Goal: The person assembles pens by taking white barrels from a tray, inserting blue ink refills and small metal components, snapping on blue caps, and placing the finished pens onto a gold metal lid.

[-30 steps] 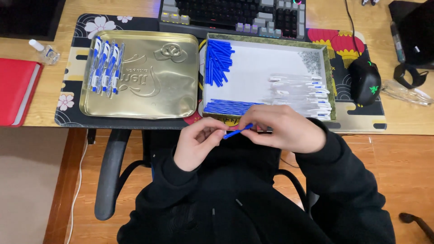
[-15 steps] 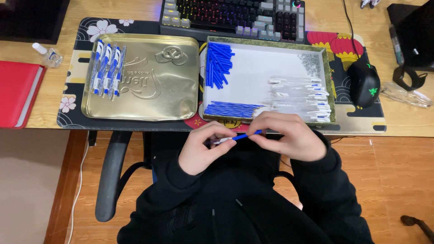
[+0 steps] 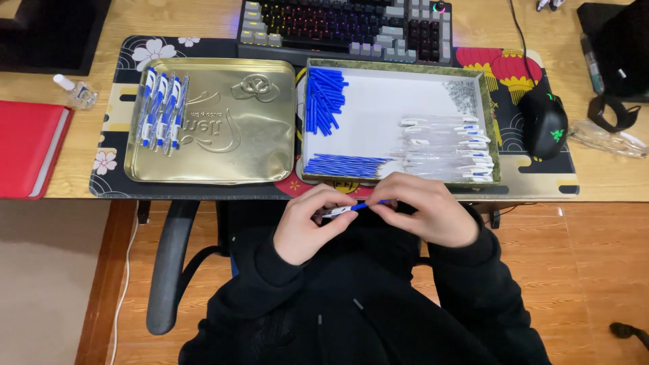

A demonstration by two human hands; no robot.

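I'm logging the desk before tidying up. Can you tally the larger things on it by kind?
Gold tin lid: 1
Open box of pen parts: 1
Keyboard: 1
Computer mouse: 1
Red notebook: 1
Desk mat: 1
Total: 6
The small pen parts are too many and too crowded to count reliably.

Wooden desk [image 3: 203, 20] across top, edge toward viewer | patterned desk mat [image 3: 115, 182] with white flowers and red lanterns | black office chair armrest [image 3: 165, 270] lower left | floor [image 3: 595, 270] of reddish-brown wood planks | even indoor light
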